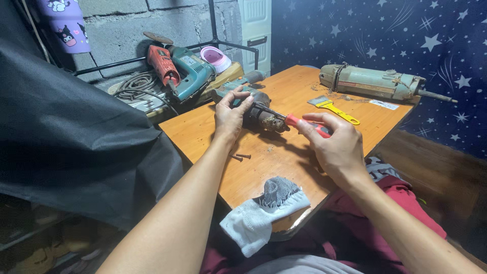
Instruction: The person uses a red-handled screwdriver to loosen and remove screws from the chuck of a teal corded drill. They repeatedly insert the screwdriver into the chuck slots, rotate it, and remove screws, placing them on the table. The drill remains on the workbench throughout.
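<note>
Two screws (242, 157) lie near the table (203, 133) edge, perhaps loose.

Dark, grimy power tool (256, 114) lying on its side on the orange-brown counter (284, 157), teal rear housing toward the far left, worn metal nose toward the near right. Held steady at its middle by the left hand (231, 115), fingers wrapped over the top. Red-handled screwdriver (304, 124) lying nearly level, thin metal shaft reaching left onto the tool's body, handle pinched in the grip of the right hand (337, 144). 2 loose dark screws (241, 157) lying just beside each other on the counter, near the left wrist.
</note>
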